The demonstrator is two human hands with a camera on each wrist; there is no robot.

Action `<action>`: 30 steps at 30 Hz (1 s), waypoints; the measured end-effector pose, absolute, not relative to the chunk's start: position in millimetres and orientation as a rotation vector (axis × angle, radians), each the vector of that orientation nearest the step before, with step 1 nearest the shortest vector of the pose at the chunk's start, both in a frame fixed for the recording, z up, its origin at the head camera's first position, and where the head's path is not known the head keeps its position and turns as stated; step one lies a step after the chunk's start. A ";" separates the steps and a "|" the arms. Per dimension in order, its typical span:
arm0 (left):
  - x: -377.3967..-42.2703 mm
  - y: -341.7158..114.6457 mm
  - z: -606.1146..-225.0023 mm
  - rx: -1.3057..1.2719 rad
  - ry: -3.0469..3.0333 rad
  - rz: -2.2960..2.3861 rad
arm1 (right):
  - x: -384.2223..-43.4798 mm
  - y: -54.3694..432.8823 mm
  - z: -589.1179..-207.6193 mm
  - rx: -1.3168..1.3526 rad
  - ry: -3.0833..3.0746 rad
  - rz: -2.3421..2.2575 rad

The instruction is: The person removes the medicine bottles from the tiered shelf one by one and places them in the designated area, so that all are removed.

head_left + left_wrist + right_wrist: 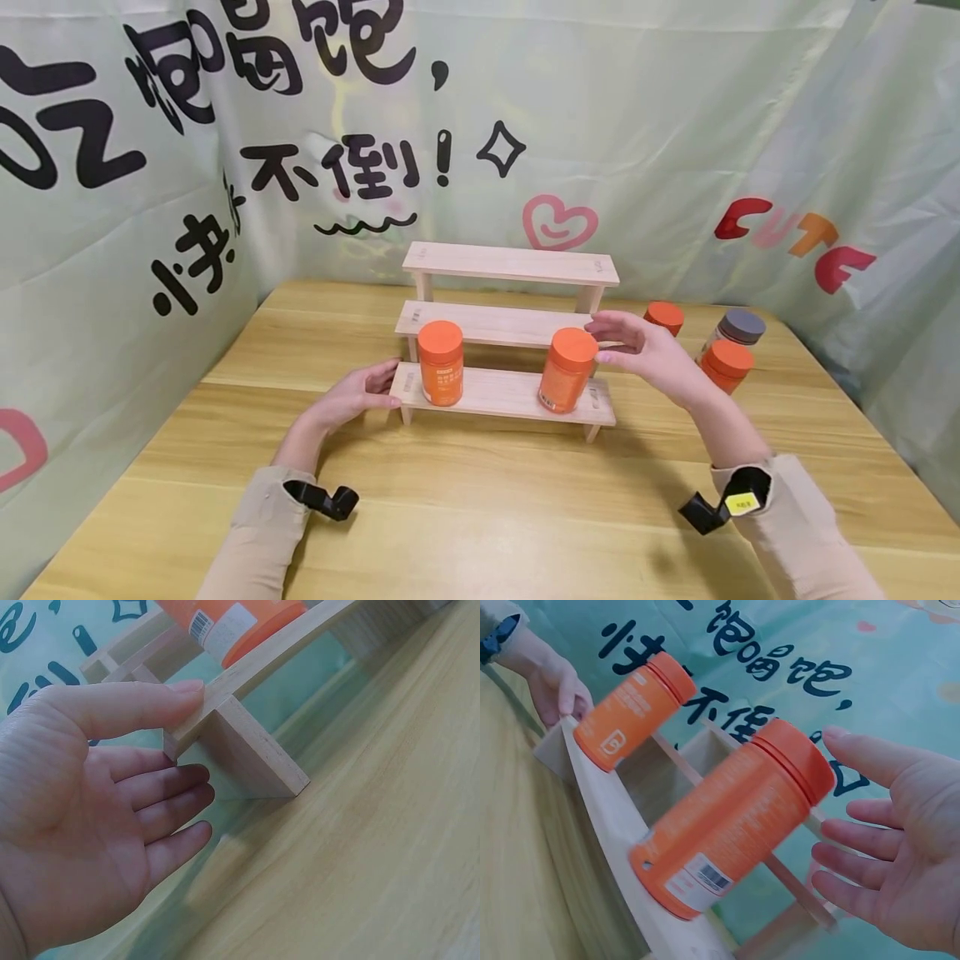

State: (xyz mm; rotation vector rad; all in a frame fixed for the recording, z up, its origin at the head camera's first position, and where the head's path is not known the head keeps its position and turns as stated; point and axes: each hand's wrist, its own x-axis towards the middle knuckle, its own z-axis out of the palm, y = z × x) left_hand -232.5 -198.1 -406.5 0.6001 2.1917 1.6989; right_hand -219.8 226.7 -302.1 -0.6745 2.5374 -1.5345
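My left hand [358, 392] is at the left end of the lowest step of a pale wooden three-tier display shelf [495, 392]. In the left wrist view its thumb [150, 705] lies on top of the board's end, with the index finger at the edge below. On that step stand two orange jars with orange lids: a left jar [441, 367] and a right jar [566, 373]. My right hand [637, 346] is beside the right jar's lid, its thumb and fingers spread and holding nothing. In the right wrist view the thumb tip [836, 735] is right at that lid.
Right of the shelf, on the wooden table [510, 508], stand two more orange-lidded jars [663, 315] and a jar with a grey-blue lid [738, 327]. A printed pale green cloth [660, 150] hangs behind and along the sides.
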 end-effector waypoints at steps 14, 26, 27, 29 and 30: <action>-233.0 -197.3 -404.6 0.600 2.188 1.699 | -219.1 210.9 -315.7 -0.721 2.489 -1.563; -233.3 -197.9 -406.4 0.590 2.185 1.705 | -218.6 206.8 -319.2 -0.723 2.540 -1.570; -233.3 -197.8 -406.3 0.590 2.186 1.704 | -218.4 206.6 -319.2 -0.726 2.550 -1.568; -233.2 -197.9 -406.2 0.591 2.187 1.702 | -218.1 206.5 -319.3 -0.735 2.580 -1.549; -233.3 -197.9 -406.1 0.591 2.186 1.702 | -218.0 206.6 -319.3 -0.737 2.590 -1.544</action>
